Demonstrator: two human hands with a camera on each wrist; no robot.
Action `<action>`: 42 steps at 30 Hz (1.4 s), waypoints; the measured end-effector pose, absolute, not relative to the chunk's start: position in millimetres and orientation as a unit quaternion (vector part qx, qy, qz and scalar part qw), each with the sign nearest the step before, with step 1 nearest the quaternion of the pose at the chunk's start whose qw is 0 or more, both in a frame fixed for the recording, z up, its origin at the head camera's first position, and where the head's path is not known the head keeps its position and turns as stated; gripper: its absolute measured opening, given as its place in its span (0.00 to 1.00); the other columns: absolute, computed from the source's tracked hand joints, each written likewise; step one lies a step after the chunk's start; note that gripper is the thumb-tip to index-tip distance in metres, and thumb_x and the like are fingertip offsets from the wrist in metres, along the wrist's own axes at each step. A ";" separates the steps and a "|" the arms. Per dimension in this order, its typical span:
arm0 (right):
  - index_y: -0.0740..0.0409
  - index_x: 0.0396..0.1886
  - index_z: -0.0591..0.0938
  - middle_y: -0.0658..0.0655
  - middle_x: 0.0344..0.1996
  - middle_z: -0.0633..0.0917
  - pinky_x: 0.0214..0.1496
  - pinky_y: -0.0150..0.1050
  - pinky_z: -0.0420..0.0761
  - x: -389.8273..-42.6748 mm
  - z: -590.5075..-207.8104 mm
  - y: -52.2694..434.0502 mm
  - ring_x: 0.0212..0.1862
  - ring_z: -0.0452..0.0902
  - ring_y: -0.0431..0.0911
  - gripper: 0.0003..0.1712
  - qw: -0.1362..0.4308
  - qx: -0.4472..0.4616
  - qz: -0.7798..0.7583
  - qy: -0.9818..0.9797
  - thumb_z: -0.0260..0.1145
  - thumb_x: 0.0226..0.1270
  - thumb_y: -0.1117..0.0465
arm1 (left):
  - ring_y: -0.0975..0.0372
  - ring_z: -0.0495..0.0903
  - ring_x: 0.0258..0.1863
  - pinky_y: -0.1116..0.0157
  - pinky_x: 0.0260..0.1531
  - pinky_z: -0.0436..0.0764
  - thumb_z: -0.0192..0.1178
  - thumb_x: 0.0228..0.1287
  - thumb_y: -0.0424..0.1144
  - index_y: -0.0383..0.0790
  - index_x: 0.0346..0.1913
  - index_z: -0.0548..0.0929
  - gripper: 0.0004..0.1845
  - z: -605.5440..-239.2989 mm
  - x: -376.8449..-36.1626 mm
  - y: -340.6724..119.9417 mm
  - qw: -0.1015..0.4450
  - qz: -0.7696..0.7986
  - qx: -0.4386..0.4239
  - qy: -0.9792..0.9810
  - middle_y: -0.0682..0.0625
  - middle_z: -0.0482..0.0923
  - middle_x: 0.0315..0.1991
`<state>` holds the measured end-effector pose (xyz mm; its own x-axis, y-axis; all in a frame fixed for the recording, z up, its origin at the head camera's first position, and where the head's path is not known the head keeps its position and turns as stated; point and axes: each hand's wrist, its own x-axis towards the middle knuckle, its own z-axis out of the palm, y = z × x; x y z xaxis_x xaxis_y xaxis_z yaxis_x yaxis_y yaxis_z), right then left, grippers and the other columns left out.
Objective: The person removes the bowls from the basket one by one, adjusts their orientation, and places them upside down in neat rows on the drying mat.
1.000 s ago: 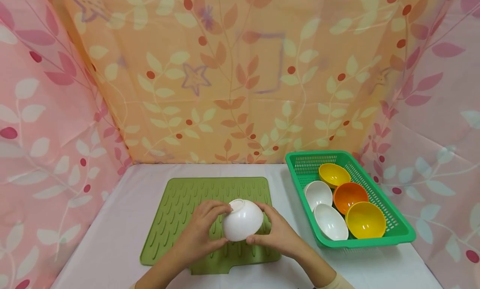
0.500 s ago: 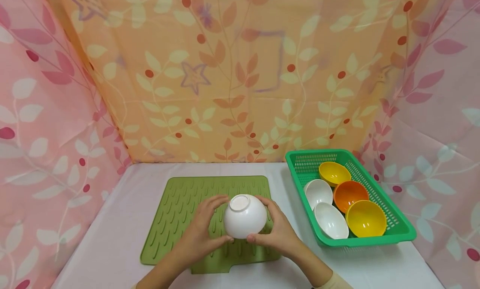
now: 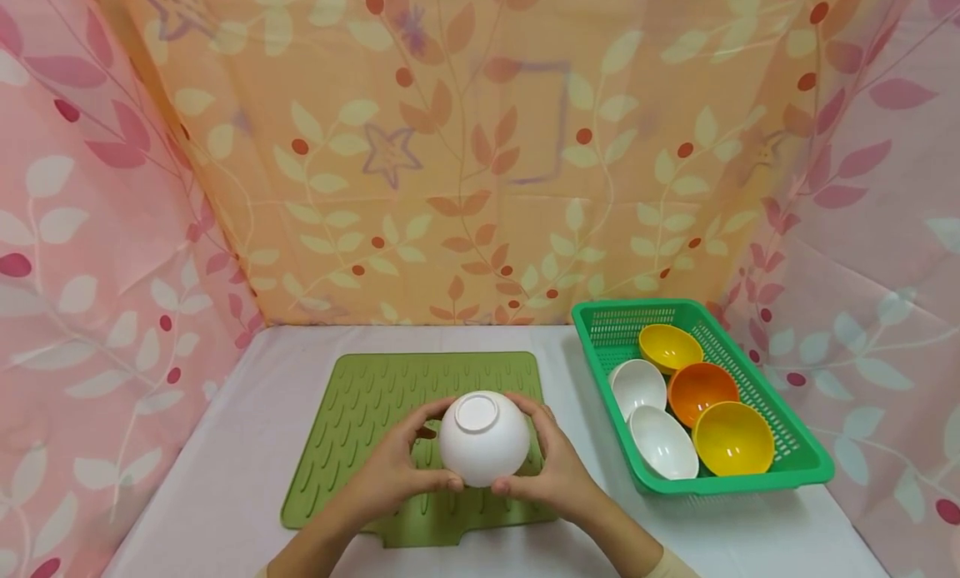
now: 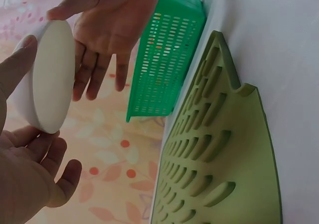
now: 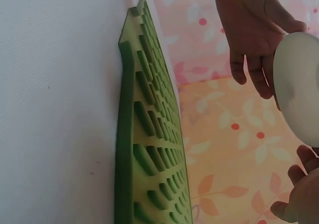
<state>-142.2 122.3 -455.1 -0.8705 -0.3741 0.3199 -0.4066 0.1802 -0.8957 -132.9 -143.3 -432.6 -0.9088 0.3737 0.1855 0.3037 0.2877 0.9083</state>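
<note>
A white bowl point(image 3: 483, 445) is held upside down over the green drying mat point(image 3: 352, 445), its round foot facing up. My left hand point(image 3: 397, 461) grips it at the left, thumb near the rim and fingers around the far side. From the right, my right hand point(image 3: 555, 457) grips it the same way, with its thumb low at the front. In the left wrist view, the bowl point(image 4: 52, 77) is raised off the ridged mat point(image 4: 224, 149), with its open side turned downward. In the right wrist view, part of the bowl point(image 5: 299, 89) is cut off by the frame edge.
To the right stands a green plastic basket point(image 3: 806, 474). It holds yellow bowls point(image 3: 733, 439), an orange bowl point(image 3: 701, 393) and white bowls point(image 3: 662, 440). The mat lies on a white cloth point(image 3: 217, 478), and patterned curtains point(image 3: 465, 145) enclose the table.
The bowl has turned in my hands so its foot sits more squarely on top. My left fingers have moved off the foot to the bowl's side.
</note>
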 end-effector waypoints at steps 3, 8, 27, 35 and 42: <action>0.34 0.74 0.67 0.46 0.72 0.68 0.68 0.74 0.59 -139.5 -452.4 120.1 0.75 0.61 0.54 0.58 0.036 0.240 0.564 -0.789 0.88 0.43 0.51 | 0.60 0.71 0.64 0.52 0.62 0.72 0.85 0.41 0.50 0.65 0.71 0.71 0.50 -430.8 -131.4 -144.8 0.012 0.548 0.203 0.811 0.60 0.74 0.64; 0.34 0.73 0.69 0.45 0.71 0.69 0.68 0.71 0.62 -136.0 -447.6 121.1 0.75 0.62 0.52 0.56 0.050 0.238 0.540 -0.805 0.88 0.43 0.48 | 0.62 0.69 0.65 0.52 0.62 0.71 0.84 0.37 0.56 0.67 0.70 0.71 0.51 -428.5 -129.3 -144.2 -0.005 0.529 0.191 0.827 0.63 0.74 0.63; 0.46 0.76 0.69 0.55 0.72 0.70 0.68 0.69 0.65 -193.7 -450.1 57.8 0.74 0.61 0.56 0.58 0.010 0.234 0.484 -0.843 0.87 0.44 0.46 | 0.51 0.69 0.65 0.40 0.61 0.69 0.84 0.44 0.49 0.47 0.73 0.70 0.51 -443.9 -181.6 -205.3 -0.038 0.464 0.204 0.861 0.48 0.74 0.64; 0.49 0.75 0.70 0.56 0.70 0.73 0.70 0.65 0.64 -229.5 -460.4 -0.6 0.73 0.62 0.56 0.58 0.001 0.242 0.439 -0.866 0.87 0.44 0.45 | 0.47 0.69 0.65 0.39 0.60 0.69 0.83 0.44 0.52 0.46 0.73 0.70 0.51 -452.9 -208.5 -262.1 -0.029 0.414 0.184 0.891 0.44 0.74 0.64; 0.47 0.75 0.71 0.54 0.70 0.74 0.72 0.62 0.64 -260.7 -475.9 -39.3 0.74 0.63 0.55 0.55 -0.023 0.235 0.427 -0.873 0.86 0.46 0.44 | 0.45 0.69 0.65 0.38 0.59 0.68 0.82 0.47 0.52 0.44 0.72 0.70 0.49 -464.5 -238.8 -300.4 -0.012 0.400 0.182 0.898 0.42 0.74 0.64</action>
<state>-260.7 -39.3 -475.9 -0.8884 -0.4298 0.1610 -0.3911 0.5254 -0.7556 -238.8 -300.4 -464.5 -0.9336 0.3175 0.1663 0.3360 0.6137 0.7144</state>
